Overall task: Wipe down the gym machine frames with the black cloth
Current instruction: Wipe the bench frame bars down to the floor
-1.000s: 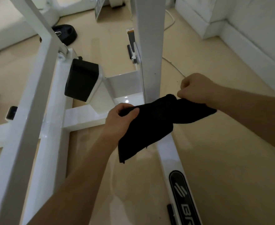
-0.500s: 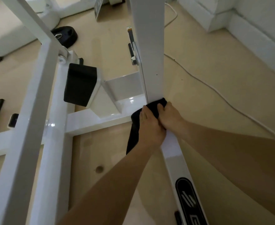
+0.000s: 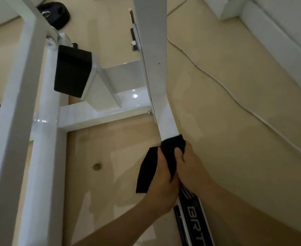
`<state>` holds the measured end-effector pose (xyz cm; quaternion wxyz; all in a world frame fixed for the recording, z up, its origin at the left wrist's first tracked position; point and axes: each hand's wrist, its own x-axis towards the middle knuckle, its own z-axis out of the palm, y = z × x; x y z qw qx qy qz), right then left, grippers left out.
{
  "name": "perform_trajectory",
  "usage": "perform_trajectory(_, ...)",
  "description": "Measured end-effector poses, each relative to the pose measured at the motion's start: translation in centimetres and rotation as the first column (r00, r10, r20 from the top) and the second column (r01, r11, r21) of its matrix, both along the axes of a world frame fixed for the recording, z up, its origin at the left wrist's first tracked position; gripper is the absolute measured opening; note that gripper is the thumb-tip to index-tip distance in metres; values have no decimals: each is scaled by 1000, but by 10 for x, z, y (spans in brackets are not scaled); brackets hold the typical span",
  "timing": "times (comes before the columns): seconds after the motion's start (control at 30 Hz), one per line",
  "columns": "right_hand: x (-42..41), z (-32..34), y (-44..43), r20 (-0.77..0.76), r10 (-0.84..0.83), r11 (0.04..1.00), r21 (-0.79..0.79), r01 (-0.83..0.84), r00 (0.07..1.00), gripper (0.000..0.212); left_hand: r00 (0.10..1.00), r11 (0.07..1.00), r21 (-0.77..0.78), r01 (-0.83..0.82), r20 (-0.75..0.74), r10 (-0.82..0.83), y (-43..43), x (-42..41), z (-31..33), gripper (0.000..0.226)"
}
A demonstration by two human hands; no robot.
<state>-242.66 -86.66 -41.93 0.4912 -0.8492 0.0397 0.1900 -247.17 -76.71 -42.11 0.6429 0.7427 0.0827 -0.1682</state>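
The black cloth point(image 3: 171, 150) is wrapped over the white floor rail point(image 3: 167, 121) of the gym machine frame, just below the tall white upright point(image 3: 151, 50). My left hand point(image 3: 162, 181) grips the cloth from the left side of the rail, with a loose end of cloth hanging beside it. My right hand point(image 3: 188, 166) grips the cloth from the right side, thumb on top. Both hands touch each other over the rail.
A white cross bar point(image 3: 100, 114) joins the rail to a second white rail and slanted post point(image 3: 18, 103) at left. A black pad point(image 3: 71, 71) sits on the frame. A white cable point(image 3: 234, 96) runs over the beige floor at right. A black logo plate point(image 3: 194, 213) lies under my wrists.
Both hands closed the cloth around the rail at the foot of the upright, then slid it along the rail toward me.
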Motion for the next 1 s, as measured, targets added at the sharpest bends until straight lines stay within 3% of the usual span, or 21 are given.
perform_trajectory(0.1,44,6,13,81,41,996,-86,-34,996,42,997,998,-59,15,78,-11,14,44,-3,62)
perform_trajectory(0.2,91,21,20,15,188,963,-198,-181,982,36,994,999,-39,-32,108,36,24,76,10,48)
perform_trajectory(0.23,100,30,12,-44,311,896,-318,-309,949,35,993,1000,9,-25,112,24,25,78,12,39)
perform_trajectory(0.3,111,52,-7,-213,576,623,-512,-592,789,39,993,966,240,97,48,-111,34,81,20,32)
perform_trajectory(0.37,113,81,-24,-370,708,335,-574,-747,602,41,943,831,446,332,-192,-273,52,82,31,50)
perform_trajectory(0.4,116,93,-31,-395,731,276,-576,-770,557,37,894,773,458,439,-305,-327,61,86,39,54)
perform_trajectory(0.43,117,103,-35,-395,739,272,-567,-778,546,27,856,752,425,503,-363,-368,67,90,47,51)
perform_trajectory(0.5,116,120,-38,-347,745,353,-520,-778,570,10,857,793,349,500,-332,-394,71,93,65,38)
perform_trajectory(0.57,111,130,-40,-298,716,486,-436,-758,631,14,908,860,301,413,-215,-360,64,90,76,22)
perform_trajectory(0.67,106,134,-40,-262,625,718,-176,-673,735,30,960,939,210,272,-131,-249,51,86,82,6)
perform_trajectory(0.7,105,132,-41,-230,622,727,-186,-661,749,38,971,957,178,228,-116,-210,49,86,86,4)
perform_trajectory(0.73,106,132,-43,-160,655,684,-292,-669,739,43,981,970,156,184,-90,-172,50,88,91,6)
perform_trajectory(0.8,110,129,-51,55,748,555,-598,-578,661,41,996,990,113,90,-21,-88,54,94,104,12)
perform_trajectory(0.83,110,129,-55,175,772,555,-653,-515,610,42,998,993,108,52,21,-55,56,97,112,13)
perform_trajectory(0.9,110,133,-59,380,717,684,-542,-488,584,48,990,977,206,54,114,-79,59,104,129,12)
perform_trajectory(0.93,110,134,-59,450,666,744,-452,-492,594,49,976,939,334,89,158,-148,58,107,135,7)
perform_trajectory(1.0,109,134,-58,550,570,818,-308,-487,610,41,913,755,633,173,183,-363,54,112,149,8)
